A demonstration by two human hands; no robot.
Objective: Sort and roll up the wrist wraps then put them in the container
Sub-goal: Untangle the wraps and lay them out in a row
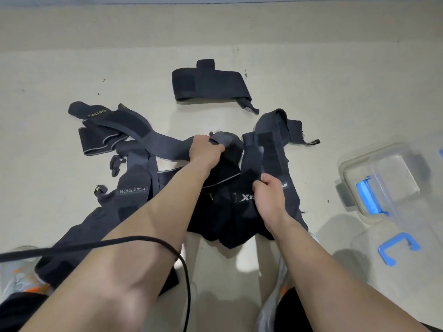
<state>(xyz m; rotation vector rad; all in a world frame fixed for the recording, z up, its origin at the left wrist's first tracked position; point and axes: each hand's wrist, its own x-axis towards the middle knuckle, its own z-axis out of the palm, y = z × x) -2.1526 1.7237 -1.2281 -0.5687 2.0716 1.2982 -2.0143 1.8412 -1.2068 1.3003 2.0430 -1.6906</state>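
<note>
Wrist wraps (134,188): lying tangled at centre frame, none rolled.
Single wrap (211,85): lying apart, upper centre.
Left hand (206,149): gripping a wrap end.
Right hand (271,190): pinching a strap.
Container (347,171): sitting at right edge, seemingly holding nothing.
Sorting is barely beginning.

Maybe six wrist wraps (134,190) (pile tangled, one apart); one container (345,168); two hands (206,149).

On the floor (311,68), single wrap (211,85) behind wrap pile (134,188) (apart), container (383,183) at right
</note>
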